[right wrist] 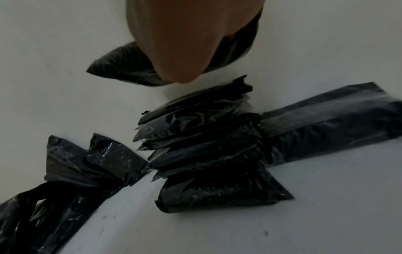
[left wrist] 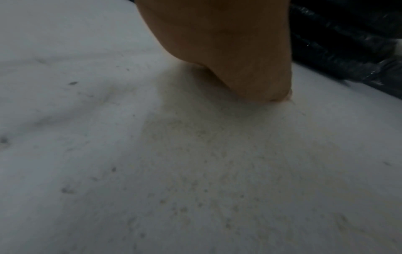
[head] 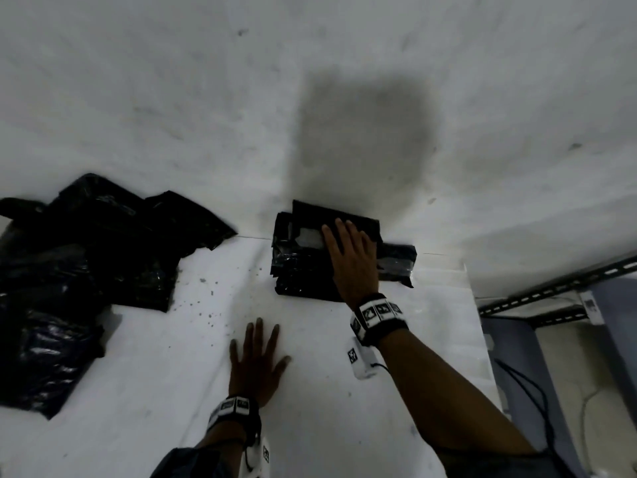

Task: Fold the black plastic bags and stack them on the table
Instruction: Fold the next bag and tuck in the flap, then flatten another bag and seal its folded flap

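A stack of folded black plastic bags (head: pixel 303 267) lies on the white table (head: pixel 344 391) against the wall. My right hand (head: pixel 348 243) lies flat on top of it, fingers straight, pressing the top bag down. In the right wrist view the hand (right wrist: pixel 191 34) covers that top folded bag (right wrist: pixel 121 65), with the stack's layers (right wrist: pixel 202 137) showing beneath. One longer folded bag (head: pixel 396 263) sticks out to the right from under the stack. My left hand (head: pixel 258 360) rests palm down on bare table in front, fingers spread, holding nothing. A heap of crumpled unfolded bags (head: pixel 86 257) lies at the left.
A white wall (head: pixel 310 81) rises right behind the stack. The table ends at the right (head: pixel 475 305), beyond which stand a metal bracket (head: pixel 551 288) and cables. Dark specks dot the table between heap and stack.
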